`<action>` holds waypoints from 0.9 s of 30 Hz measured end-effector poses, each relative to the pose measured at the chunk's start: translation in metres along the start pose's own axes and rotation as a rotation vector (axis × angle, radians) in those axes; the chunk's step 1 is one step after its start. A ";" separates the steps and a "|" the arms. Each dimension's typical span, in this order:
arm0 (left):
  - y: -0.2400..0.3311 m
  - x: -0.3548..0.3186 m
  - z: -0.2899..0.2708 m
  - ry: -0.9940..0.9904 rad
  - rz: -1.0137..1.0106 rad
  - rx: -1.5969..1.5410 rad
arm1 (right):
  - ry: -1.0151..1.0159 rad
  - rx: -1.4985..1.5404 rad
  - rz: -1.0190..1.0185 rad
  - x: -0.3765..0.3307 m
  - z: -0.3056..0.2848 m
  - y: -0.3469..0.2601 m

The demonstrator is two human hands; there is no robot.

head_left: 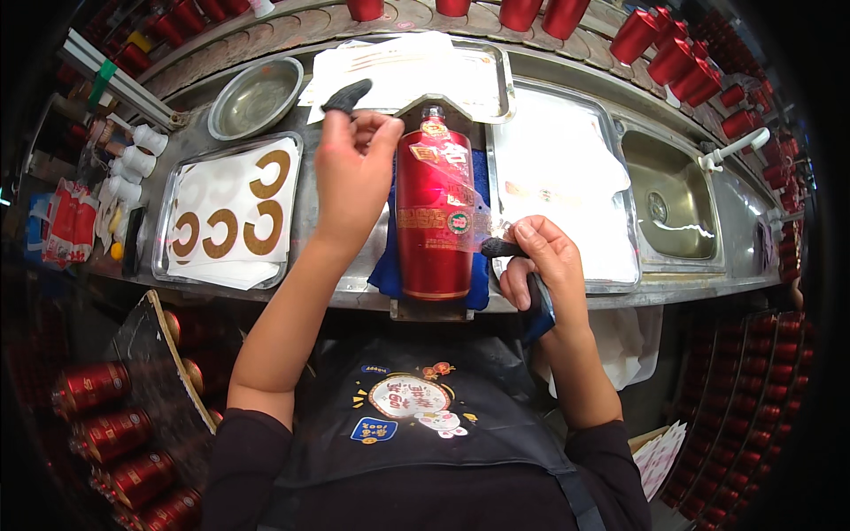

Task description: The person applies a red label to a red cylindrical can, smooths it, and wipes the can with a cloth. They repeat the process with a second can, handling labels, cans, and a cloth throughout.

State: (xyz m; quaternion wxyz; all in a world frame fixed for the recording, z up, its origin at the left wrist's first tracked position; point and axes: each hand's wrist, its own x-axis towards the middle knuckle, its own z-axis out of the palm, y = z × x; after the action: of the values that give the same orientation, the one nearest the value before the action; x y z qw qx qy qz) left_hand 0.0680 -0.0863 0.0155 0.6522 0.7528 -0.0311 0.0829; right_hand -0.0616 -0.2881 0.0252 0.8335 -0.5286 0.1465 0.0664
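A red bottle [432,195] with gold print lies on its back in a metal cradle [431,310], neck pointing away from me. Clear decal film [479,232] covers part of its front and juts past its right side. My right hand [551,270] is at that loose edge, a black finger cover [502,249] touching or nearly touching it. Its lower fingers are closed round a dark blue flat thing [537,311], mostly hidden. My left hand [351,168] hovers by the bottle's upper left, fingers apart, its raised index wearing another black finger cover [348,95].
Left stands a tray [159,265] with gold ring-shaped decals, behind it a metal bowl [257,99]. White sheets [558,177] fill the right tray; more papers [398,71] lie behind. A blue cloth [386,265] lies under the bottle. The sink [668,195] is right; red bottles [115,434] stand around.
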 end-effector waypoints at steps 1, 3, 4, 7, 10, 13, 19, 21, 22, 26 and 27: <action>0.002 -0.009 -0.002 0.067 0.066 -0.068 | -0.005 -0.005 -0.014 0.000 0.001 -0.001; 0.009 -0.038 -0.018 -0.074 0.197 0.004 | -0.027 0.012 -0.027 -0.001 0.003 -0.005; 0.012 -0.051 -0.022 -0.177 0.296 0.042 | -0.045 0.034 -0.025 -0.001 0.005 -0.007; 0.010 -0.083 -0.019 -0.268 0.441 0.371 | -0.106 0.079 -0.020 -0.001 0.013 -0.015; -0.003 -0.090 0.006 -0.088 0.474 0.420 | -0.115 0.118 0.013 -0.004 0.020 -0.020; -0.010 -0.088 0.007 0.011 0.518 0.400 | -0.124 0.164 0.040 -0.007 0.021 -0.022; -0.001 -0.092 -0.021 -0.121 0.437 0.246 | -0.141 0.131 0.059 -0.007 0.009 -0.010; 0.001 -0.093 -0.027 -0.205 0.327 0.163 | -0.093 0.114 0.105 -0.008 0.004 -0.004; 0.002 -0.094 -0.031 -0.271 0.209 0.052 | -0.087 0.108 0.104 -0.008 0.002 -0.001; 0.006 -0.093 -0.047 -0.471 -0.093 -0.349 | -0.090 0.126 0.135 -0.010 -0.005 0.006; 0.008 -0.092 -0.051 -0.507 -0.182 -0.472 | -0.098 0.148 0.133 -0.010 -0.006 0.008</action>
State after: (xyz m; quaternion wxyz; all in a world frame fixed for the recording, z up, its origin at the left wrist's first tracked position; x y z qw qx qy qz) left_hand -0.0283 -0.0430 0.0146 0.7844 0.5778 -0.1429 -0.1745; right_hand -0.0745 -0.2897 0.0195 0.8701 -0.4510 0.1449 0.1363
